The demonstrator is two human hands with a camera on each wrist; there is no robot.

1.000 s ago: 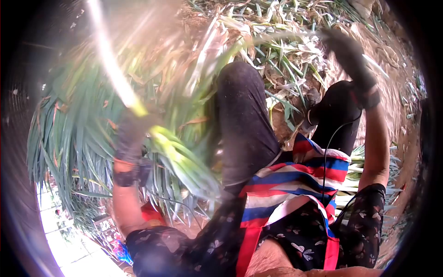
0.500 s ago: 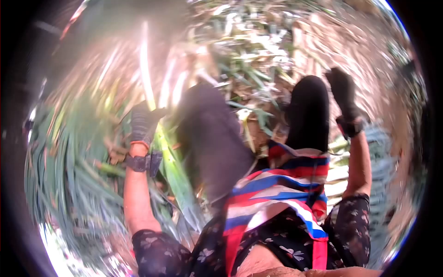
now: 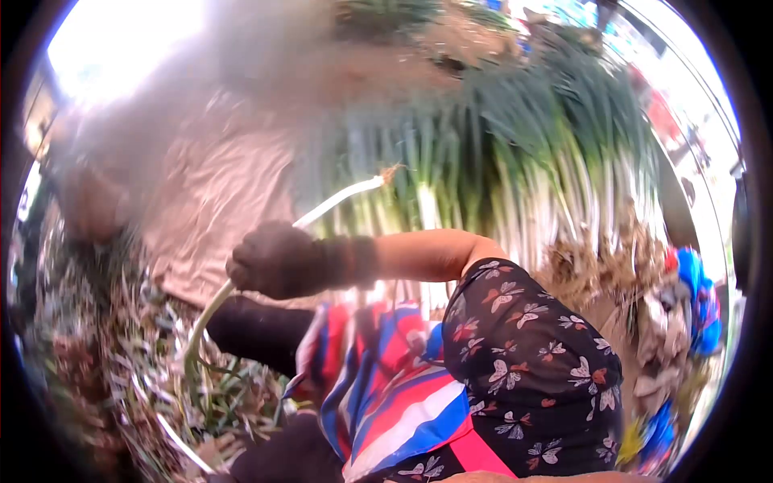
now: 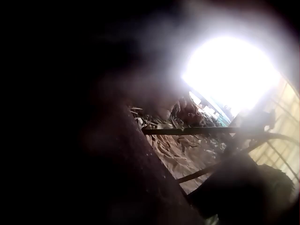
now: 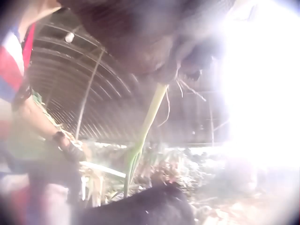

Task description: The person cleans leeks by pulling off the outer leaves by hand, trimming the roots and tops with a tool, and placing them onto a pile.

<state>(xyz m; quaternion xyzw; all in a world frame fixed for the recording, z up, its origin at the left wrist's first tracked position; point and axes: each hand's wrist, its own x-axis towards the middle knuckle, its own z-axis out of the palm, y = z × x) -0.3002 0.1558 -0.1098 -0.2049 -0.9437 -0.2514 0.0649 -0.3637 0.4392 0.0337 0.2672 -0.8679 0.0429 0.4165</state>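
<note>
Head view: the right hand point(image 3: 282, 262) is curled round one leek point(image 3: 342, 198) partway along its length. Step in hand, as judged: carrying a single leek; moving it calls for a firm grip and clearance at both ends. The roots point(image 3: 390, 174) extend past the thumb side toward the leek row point(image 3: 523, 161); the leaves hang beyond the other side, near the dark-clothed leg point(image 3: 262, 330). In the right wrist view, the left hand point(image 5: 71, 151) lies beside a white stalk point(image 5: 105, 169); its finger state cannot be told.
</note>
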